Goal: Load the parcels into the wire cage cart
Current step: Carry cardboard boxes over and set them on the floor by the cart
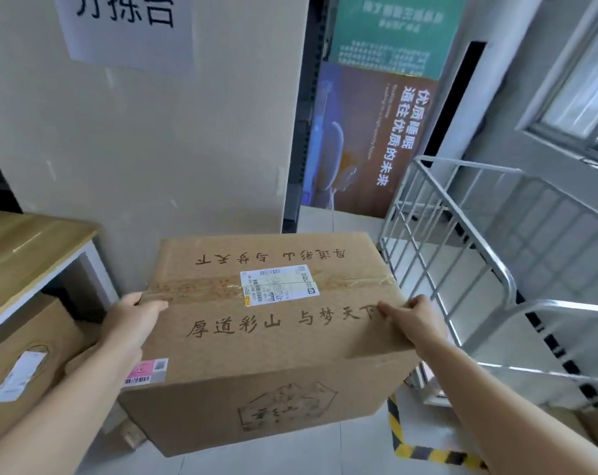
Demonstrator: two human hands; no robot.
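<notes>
A large brown cardboard parcel [266,341] with black printed characters, brown tape and a white shipping label fills the middle of the view, held off the floor. My left hand [133,320] grips its left side, thumb on the top. My right hand [414,322] grips its right side, fingers curled over the top edge. The wire cage cart [462,255], made of silver metal bars, stands just to the right of the parcel; no parcels show in the visible part of its interior.
A wooden-topped table [23,248] stands at the left, with another labelled cardboard box [26,371] under it. A beige panel with a paper sign rises ahead. Posters lean behind the cart. Yellow-black tape [397,430] marks the floor. A window is at the right.
</notes>
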